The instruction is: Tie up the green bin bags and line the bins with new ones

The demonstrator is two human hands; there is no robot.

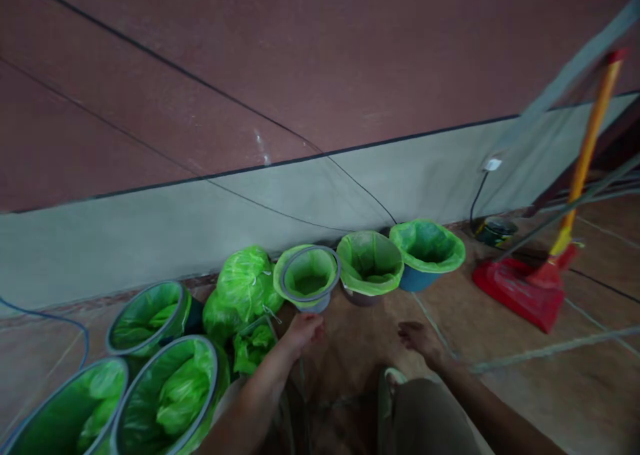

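My left hand [305,330] is just in front of a small lined bin [313,303] with a loose grey ring [336,283] at its rim. Its fingers are loosely bent and blurred, with nothing visible in them. Over the floor tiles to the right hovers my right hand [419,338], fingers apart and holding nothing. Beside the small bin stand a dark bin [360,298] and a blue bin [417,280], both lined with green bags folded over their rims. Tied green bags [245,282] sit left of the small bin.
Larger lined bins [167,395] with green bags inside crowd the lower left. At right, a red dustpan [523,288] with an orange-yellow handle [585,155] stands on the tiles near a dark can [496,230]. A wall [125,242] runs behind, with cables hanging along it.
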